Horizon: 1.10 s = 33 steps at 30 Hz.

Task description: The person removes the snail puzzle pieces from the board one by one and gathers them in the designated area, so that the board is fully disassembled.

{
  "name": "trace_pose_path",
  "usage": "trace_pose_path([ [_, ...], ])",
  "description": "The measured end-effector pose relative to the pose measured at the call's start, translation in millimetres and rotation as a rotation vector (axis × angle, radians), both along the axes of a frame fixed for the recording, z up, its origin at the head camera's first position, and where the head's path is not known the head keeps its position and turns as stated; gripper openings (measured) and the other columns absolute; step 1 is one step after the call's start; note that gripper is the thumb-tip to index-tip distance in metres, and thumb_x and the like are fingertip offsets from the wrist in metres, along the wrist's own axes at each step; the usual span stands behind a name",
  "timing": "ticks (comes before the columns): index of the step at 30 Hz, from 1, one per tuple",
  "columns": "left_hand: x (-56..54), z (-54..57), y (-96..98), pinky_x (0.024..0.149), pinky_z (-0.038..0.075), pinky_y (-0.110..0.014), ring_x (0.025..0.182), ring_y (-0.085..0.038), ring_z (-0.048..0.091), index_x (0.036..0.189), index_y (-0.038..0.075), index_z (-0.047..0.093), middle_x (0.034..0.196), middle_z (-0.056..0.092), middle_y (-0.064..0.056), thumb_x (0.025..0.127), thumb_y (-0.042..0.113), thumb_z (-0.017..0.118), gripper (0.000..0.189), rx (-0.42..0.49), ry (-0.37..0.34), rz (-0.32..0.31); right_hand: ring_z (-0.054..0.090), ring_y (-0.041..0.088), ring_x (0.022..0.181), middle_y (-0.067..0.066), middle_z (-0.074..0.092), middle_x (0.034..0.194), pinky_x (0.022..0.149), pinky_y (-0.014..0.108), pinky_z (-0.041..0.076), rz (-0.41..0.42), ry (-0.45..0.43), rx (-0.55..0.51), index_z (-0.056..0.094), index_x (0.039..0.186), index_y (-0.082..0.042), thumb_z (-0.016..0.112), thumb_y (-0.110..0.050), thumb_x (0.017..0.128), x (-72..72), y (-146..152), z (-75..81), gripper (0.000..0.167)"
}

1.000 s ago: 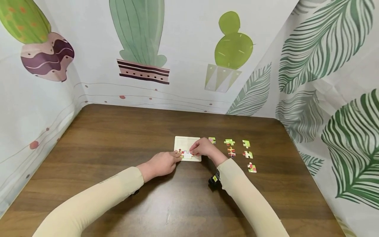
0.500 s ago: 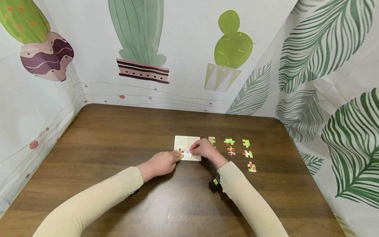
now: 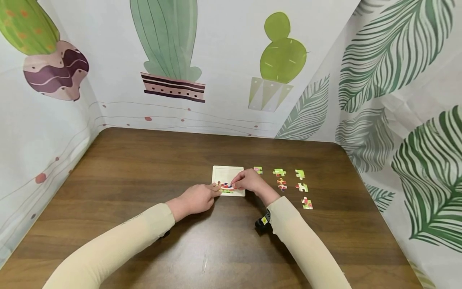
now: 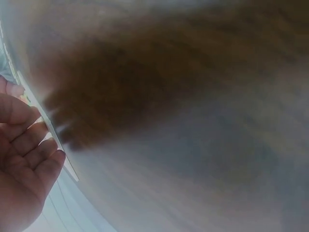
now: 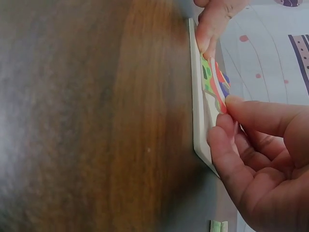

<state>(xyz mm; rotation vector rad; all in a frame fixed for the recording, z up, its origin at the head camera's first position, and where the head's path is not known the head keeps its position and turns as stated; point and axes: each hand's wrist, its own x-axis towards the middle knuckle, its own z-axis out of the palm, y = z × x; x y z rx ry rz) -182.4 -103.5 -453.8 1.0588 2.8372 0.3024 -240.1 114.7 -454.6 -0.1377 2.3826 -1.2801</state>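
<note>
A jigsaw piece (image 5: 216, 79) printed green, red, white and blue is pinched between the thumb and index finger of my right hand (image 3: 249, 180). It lies tilted over the front part of a cream puzzle tray (image 3: 220, 173). My left hand (image 3: 198, 198) grips the tray at its front left, fingertips at the rim beside the piece. In the left wrist view, the left fingers (image 4: 36, 145) curl against the tray's edge. Another coloured piece shows by the left fingertips, partly hidden.
To the right on the brown wooden table (image 3: 151, 160) lie several loose jigsaw pieces, among them a red-and-yellow piece (image 3: 282, 184), a green piece (image 3: 279, 172) and a red-and-green piece (image 3: 307, 203). A patterned cloth (image 3: 231, 60) rises behind the table.
The piece in my right hand has tilted, and its glare has given way to red, blue and green print. My left hand keeps its place on the tray.
</note>
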Motion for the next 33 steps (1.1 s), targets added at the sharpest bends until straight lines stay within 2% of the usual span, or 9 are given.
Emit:
trace_pose_path([
  [5,-0.7,0.7,0.4,0.104,0.055,-0.045,0.134,-0.030,0.062,0.130,0.006,0.071,0.143,0.064,-0.012,0.094,0.008,0.059,0.038,0.003,-0.013,0.003,0.059,0.006,0.065,0.014,0.077,0.087,0.067,0.020,0.057,0.008,-0.011,-0.031,0.075,0.098,0.010,0.069,0.002,0.089,0.7,2,-0.2,0.014],
  [12,-0.6,1.0,0.5,0.104,0.055,-0.046,0.134,-0.030,0.062,0.130,0.005,0.071,0.143,0.064,-0.012,0.094,0.008,0.058,0.039,0.003,-0.023,0.010,0.057,0.005,0.065,0.005,0.072,0.078,0.065,0.019,0.055,0.010,-0.005,-0.047,0.073,0.099,0.012,0.070,0.001,0.089,1.1,2,1.1,0.015],
  [16,-0.6,1.7,0.8,0.104,0.055,-0.046,0.134,-0.030,0.062,0.131,0.005,0.071,0.143,0.064,-0.012,0.094,0.007,0.058,0.039,0.001,-0.027,0.010,0.057,0.007,0.066,0.002,0.069,0.077,0.066,0.019,0.055,-0.006,-0.013,-0.053,0.073,0.098,0.011,0.070,0.000,0.091,2.6,2,1.4,0.014],
  [23,-0.7,2.5,1.5,0.105,0.055,-0.046,0.136,-0.030,0.060,0.133,0.005,0.069,0.145,0.062,-0.012,0.094,0.007,0.057,0.041,0.001,-0.043,0.015,0.057,0.008,0.068,0.005,0.069,0.080,0.066,0.019,0.053,-0.018,0.025,-0.037,0.073,0.098,0.009,0.071,-0.003,0.092,6.0,5,1.7,0.014],
  [33,1.3,1.5,0.4,0.105,0.054,-0.046,0.137,-0.028,0.060,0.133,0.006,0.069,0.145,0.063,-0.011,0.095,0.007,0.057,0.040,-0.016,-0.025,0.014,0.063,0.007,0.073,0.013,0.073,0.090,0.077,0.027,0.063,-0.024,0.045,-0.041,0.073,0.099,0.009,0.070,-0.002,0.092,12.5,19,7.4,0.014],
])
